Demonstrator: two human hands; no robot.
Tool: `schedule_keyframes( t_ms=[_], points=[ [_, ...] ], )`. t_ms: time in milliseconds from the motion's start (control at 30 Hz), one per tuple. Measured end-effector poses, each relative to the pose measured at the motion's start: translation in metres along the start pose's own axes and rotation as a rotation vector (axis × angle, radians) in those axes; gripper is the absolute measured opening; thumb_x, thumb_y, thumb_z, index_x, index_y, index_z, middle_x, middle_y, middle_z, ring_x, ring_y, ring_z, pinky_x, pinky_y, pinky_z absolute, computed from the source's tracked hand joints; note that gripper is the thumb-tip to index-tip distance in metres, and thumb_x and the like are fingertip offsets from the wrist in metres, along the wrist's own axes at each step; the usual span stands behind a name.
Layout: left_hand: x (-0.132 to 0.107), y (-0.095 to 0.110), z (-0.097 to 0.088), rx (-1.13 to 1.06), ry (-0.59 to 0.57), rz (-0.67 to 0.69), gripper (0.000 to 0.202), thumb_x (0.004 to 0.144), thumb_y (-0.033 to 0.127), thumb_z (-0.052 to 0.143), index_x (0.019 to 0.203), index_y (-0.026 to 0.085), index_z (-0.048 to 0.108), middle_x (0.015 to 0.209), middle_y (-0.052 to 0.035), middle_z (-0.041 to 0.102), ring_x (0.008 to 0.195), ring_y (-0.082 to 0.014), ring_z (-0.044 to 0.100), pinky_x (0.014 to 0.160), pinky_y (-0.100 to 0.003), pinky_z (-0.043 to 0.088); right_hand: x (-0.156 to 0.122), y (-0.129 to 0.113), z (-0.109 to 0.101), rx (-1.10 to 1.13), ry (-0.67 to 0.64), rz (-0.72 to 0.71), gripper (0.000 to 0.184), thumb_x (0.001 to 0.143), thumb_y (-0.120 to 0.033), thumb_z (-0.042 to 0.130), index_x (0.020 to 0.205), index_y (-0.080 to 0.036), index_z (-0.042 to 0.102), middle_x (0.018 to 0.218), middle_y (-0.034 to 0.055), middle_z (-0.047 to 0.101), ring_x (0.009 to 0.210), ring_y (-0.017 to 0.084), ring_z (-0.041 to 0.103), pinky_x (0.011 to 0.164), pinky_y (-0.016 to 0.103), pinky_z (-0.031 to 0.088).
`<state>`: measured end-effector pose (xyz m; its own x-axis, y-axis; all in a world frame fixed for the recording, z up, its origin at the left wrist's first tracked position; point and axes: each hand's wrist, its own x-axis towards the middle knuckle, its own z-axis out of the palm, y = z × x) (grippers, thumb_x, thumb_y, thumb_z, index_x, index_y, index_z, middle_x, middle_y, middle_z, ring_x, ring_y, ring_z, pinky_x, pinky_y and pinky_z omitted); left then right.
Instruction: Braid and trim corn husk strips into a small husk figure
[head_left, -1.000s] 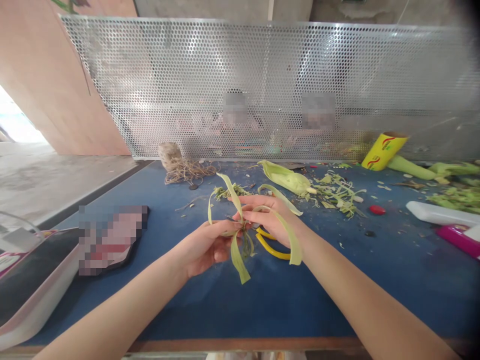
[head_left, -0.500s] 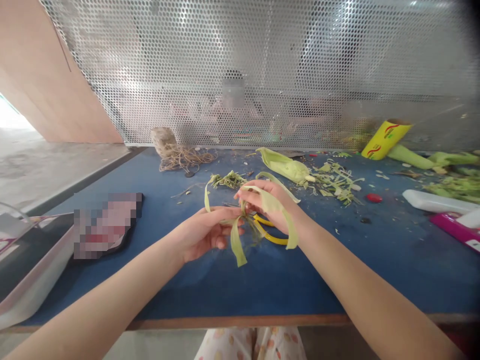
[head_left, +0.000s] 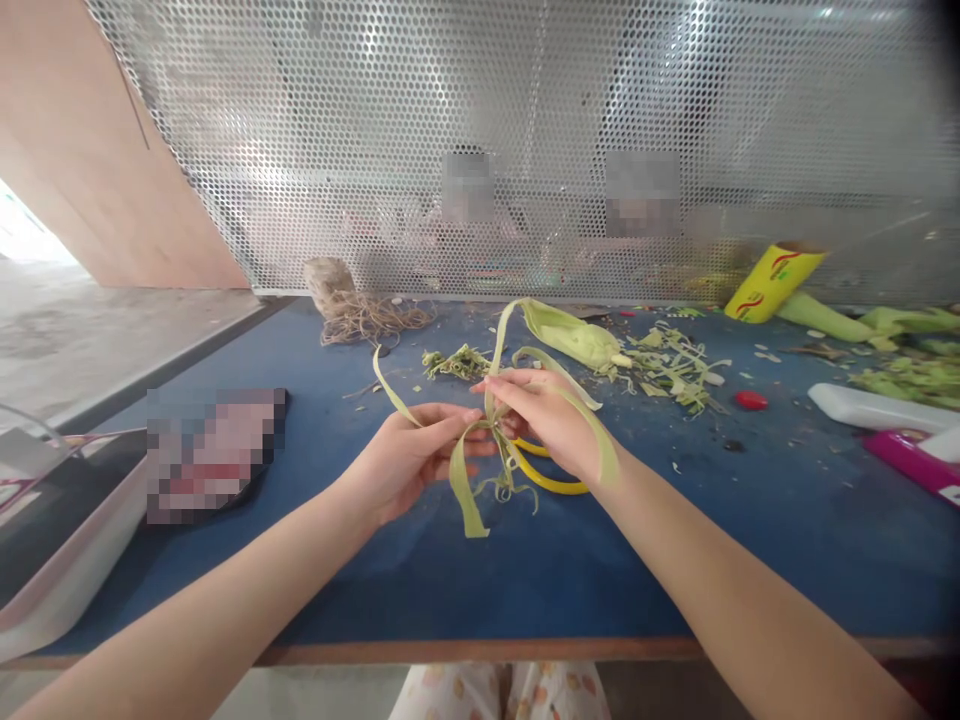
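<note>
Between my hands is a small bundle of green corn husk strips point(head_left: 466, 490), gathered at a knot-like middle with ends fanning out. My left hand point(head_left: 420, 455) pinches it from the left, thumb on top. My right hand point(head_left: 544, 410) grips it from the right with thumb and fingers; one strip lies over the back of this hand toward the wrist. Thin curled fibres hang below the middle. Under my right hand, yellow-handled scissors point(head_left: 551, 484) lie on the table, their blades mostly hidden. Just beyond is a corn husk point(head_left: 574, 338).
A spool with loose twine point(head_left: 375, 318) stands at the back left. Husk shreds point(head_left: 679, 370), a red piece point(head_left: 751, 400), a yellow tube point(head_left: 772, 283) and a white-and-purple tool point(head_left: 907, 455) lie rightward. A phone point(head_left: 259, 455) and a tray point(head_left: 82, 560) are left. A perforated metal screen point(head_left: 360, 130) closes the back.
The strip that looped over my right hand now partly stands upright, and another lies along the wrist. The left strip leans further out. Both hands stay close together on the bundle.
</note>
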<state>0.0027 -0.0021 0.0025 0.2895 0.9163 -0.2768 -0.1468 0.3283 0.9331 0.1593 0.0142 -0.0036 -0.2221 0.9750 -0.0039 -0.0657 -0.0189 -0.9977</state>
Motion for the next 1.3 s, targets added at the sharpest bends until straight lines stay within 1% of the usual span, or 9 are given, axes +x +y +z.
schedule_keyframes(
  t_ms=[133, 267, 400, 567, 700, 800, 1033, 1200, 1300],
  points=[
    [-0.005, 0.001, 0.002, 0.307, 0.151, 0.324, 0.015, 0.062, 0.027, 0.073, 0.065, 0.014, 0.068, 0.061, -0.0016, 0.068, 0.054, -0.0125, 0.062, 0.047, -0.018, 0.051, 0.001, 0.0, 0.0, 0.044, -0.088, 0.228, 0.037, 0.072, -0.054, 0.056, 0.074, -0.017, 0.061, 0.062, 0.0001, 0.053, 0.051, 0.009, 0.048, 0.045, 0.021, 0.038],
    [-0.009, 0.005, 0.002, 0.41, 0.207, 0.447, 0.012, 0.062, 0.025, 0.072, 0.064, 0.014, 0.069, 0.056, -0.0012, 0.067, 0.047, -0.0093, 0.057, 0.044, -0.016, 0.047, 0.0, -0.001, -0.002, 0.01, -0.258, 0.178, 0.035, 0.07, -0.052, 0.06, 0.07, -0.017, 0.058, 0.07, 0.0026, 0.06, 0.06, 0.011, 0.053, 0.05, 0.021, 0.039],
    [-0.01, 0.008, 0.003, 0.31, 0.21, 0.389, 0.014, 0.063, 0.025, 0.071, 0.064, 0.013, 0.065, 0.054, -0.0018, 0.066, 0.045, -0.0106, 0.058, 0.043, -0.017, 0.047, -0.001, -0.001, -0.005, -0.03, -0.267, 0.025, 0.027, 0.064, -0.038, 0.071, 0.08, -0.019, 0.061, 0.07, -0.0007, 0.06, 0.058, 0.01, 0.051, 0.053, 0.022, 0.039],
    [-0.004, 0.007, 0.002, -0.018, 0.145, 0.267, 0.018, 0.067, 0.027, 0.07, 0.073, 0.013, 0.06, 0.054, 0.0001, 0.063, 0.044, -0.0088, 0.057, 0.04, -0.015, 0.043, -0.001, 0.001, -0.001, 0.111, -0.248, -0.008, 0.027, 0.065, -0.029, 0.071, 0.09, -0.019, 0.064, 0.073, -0.0005, 0.062, 0.065, 0.011, 0.058, 0.067, 0.027, 0.044],
    [0.0, 0.003, 0.001, -0.271, 0.13, 0.129, 0.019, 0.073, 0.027, 0.065, 0.067, 0.011, 0.057, 0.046, 0.0033, 0.054, 0.037, -0.0033, 0.047, 0.034, -0.01, 0.035, 0.001, 0.005, 0.009, 0.216, -0.279, -0.1, 0.026, 0.067, -0.029, 0.069, 0.092, -0.021, 0.067, 0.078, 0.0016, 0.067, 0.074, 0.014, 0.062, 0.077, 0.032, 0.045],
    [0.0, -0.001, 0.005, -0.393, 0.097, 0.039, 0.03, 0.073, 0.037, 0.063, 0.059, 0.013, 0.052, 0.04, 0.0062, 0.045, 0.031, -0.0016, 0.038, 0.03, -0.01, 0.031, 0.001, 0.009, 0.014, 0.207, -0.294, -0.177, 0.023, 0.069, -0.03, 0.067, 0.091, -0.022, 0.068, 0.081, 0.0013, 0.068, 0.077, 0.014, 0.062, 0.08, 0.032, 0.045],
    [-0.005, -0.005, 0.013, -0.367, 0.096, 0.111, 0.043, 0.065, 0.053, 0.063, 0.056, 0.015, 0.046, 0.039, 0.0077, 0.04, 0.03, -0.0019, 0.034, 0.029, -0.012, 0.026, -0.001, 0.008, 0.016, 0.149, -0.131, -0.14, 0.031, 0.063, -0.03, 0.072, 0.09, -0.021, 0.059, 0.068, -0.003, 0.062, 0.063, 0.01, 0.059, 0.062, 0.024, 0.044],
    [-0.005, -0.006, 0.012, -0.29, 0.006, 0.18, 0.028, 0.065, 0.038, 0.07, 0.07, 0.015, 0.054, 0.044, 0.0076, 0.046, 0.031, -0.0019, 0.036, 0.028, -0.011, 0.027, -0.001, 0.005, 0.015, 0.148, -0.104, -0.167, 0.026, 0.063, -0.031, 0.072, 0.073, -0.018, 0.051, 0.073, -0.0021, 0.059, 0.066, 0.009, 0.056, 0.064, 0.023, 0.043],
    [-0.004, -0.007, 0.01, -0.282, -0.052, 0.157, 0.029, 0.065, 0.037, 0.07, 0.065, 0.013, 0.055, 0.043, 0.0068, 0.046, 0.03, -0.0004, 0.034, 0.028, -0.01, 0.027, -0.002, 0.003, 0.012, -0.004, -0.076, -0.228, 0.03, 0.065, -0.032, 0.07, 0.072, -0.02, 0.043, 0.068, -0.0049, 0.053, 0.061, 0.009, 0.051, 0.06, 0.023, 0.041]
  ],
)
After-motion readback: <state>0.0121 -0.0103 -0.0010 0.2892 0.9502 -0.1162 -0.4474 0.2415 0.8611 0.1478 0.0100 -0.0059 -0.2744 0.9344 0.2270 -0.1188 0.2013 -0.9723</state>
